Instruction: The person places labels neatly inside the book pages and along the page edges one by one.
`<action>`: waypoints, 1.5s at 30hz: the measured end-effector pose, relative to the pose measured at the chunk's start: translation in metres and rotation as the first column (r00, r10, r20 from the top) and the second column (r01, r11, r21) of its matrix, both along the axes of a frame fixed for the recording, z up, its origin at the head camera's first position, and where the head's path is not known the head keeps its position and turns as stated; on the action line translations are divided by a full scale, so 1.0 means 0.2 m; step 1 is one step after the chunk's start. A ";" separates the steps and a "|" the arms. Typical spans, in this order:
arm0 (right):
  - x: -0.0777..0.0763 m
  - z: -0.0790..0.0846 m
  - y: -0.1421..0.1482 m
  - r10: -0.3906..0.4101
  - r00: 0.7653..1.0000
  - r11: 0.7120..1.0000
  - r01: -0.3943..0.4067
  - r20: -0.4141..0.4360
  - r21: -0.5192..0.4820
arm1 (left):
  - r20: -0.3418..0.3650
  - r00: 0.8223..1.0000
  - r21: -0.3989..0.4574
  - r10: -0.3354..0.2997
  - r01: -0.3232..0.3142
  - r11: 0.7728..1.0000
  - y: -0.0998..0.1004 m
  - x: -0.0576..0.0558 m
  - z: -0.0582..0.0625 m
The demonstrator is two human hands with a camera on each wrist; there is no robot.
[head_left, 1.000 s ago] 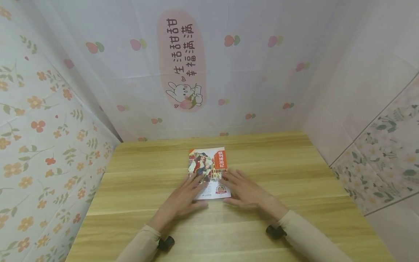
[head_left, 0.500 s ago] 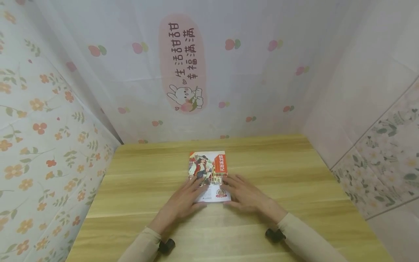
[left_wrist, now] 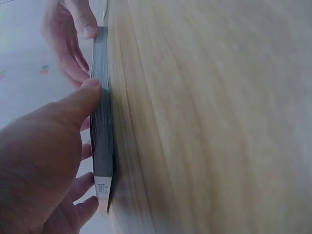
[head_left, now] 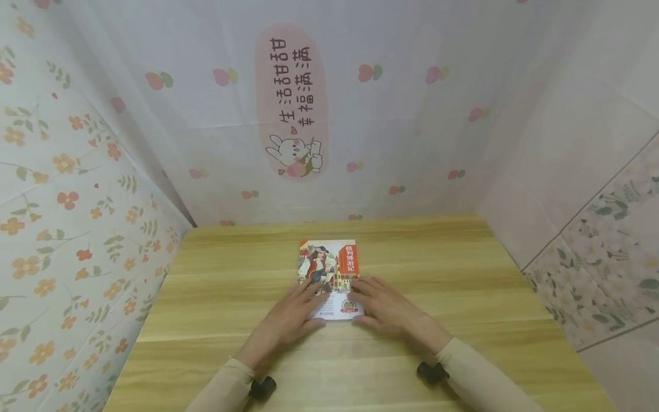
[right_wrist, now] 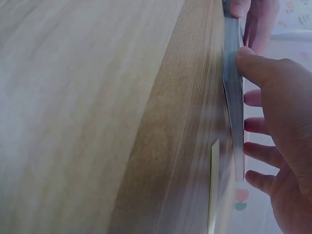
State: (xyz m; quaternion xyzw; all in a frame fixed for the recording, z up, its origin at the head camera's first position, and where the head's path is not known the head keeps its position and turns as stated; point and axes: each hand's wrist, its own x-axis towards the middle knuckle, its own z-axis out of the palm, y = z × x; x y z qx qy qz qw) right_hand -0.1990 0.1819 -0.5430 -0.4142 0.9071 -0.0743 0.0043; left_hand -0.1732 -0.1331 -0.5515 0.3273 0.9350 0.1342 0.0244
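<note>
Far cloth (head_left: pixel 401 131): white, hung beyond the table, scattered with small red, pink and green motifs. Left cloth (head_left: pixel 56 240): white, printed with orange flowers and green sprigs. Right cloth (head_left: pixel 602 252): pale, with a leafy floral band between dark lines. Table (head_left: pixel 216 274): wood-grained, set between left and right cloths. Pink oval (head_left: pixel 292 103) on far cloth: bears dark Chinese characters, with a cartoon rabbit beneath. Sleeves, two (head_left: pixel 221 386) (head_left: pixel 484 372): cream, entering from near left and near right. Book (head_left: pixel 334 274): lies flat on table, toward the far edge, about midway between left and right; near page edges exposed; cover with hatted figure in red vest, red title panel at far right, white strip along near side. Left hand (head_left: pixel 293 312): fingers loose and spread on left part of cover, thumb touching near page edges. Right hand (head_left: pixel 383 303): fingers likewise relaxed at right part of cover, thumb against near page edges. Wrist devices, two (head_left: pixel 262 389) (head_left: pixel 432 373): small, black, one at each cuff. Round badge (head_left: pixel 349 306): red and gold, printed at near right of cover.
</note>
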 end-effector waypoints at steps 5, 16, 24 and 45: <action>-0.01 -0.01 0.00 0.001 1.000 1.000 -0.001 -0.006 -0.006 | -0.002 1.000 -0.002 0.002 -0.002 1.000 0.00 0.00 -0.01; -0.01 -0.01 0.00 0.023 0.998 1.000 -0.023 -0.064 -0.002 | -0.006 1.000 -0.009 0.001 -0.001 1.000 0.00 0.00 -0.01; -0.02 -0.01 0.00 0.073 0.987 0.997 -0.076 -0.141 -0.021 | 0.004 1.000 0.001 0.000 0.000 1.000 0.00 0.00 0.00; -0.03 0.03 -0.02 0.207 0.909 0.967 -0.246 -0.362 -0.062 | -0.049 0.999 0.002 0.001 -0.001 1.000 0.03 0.00 0.01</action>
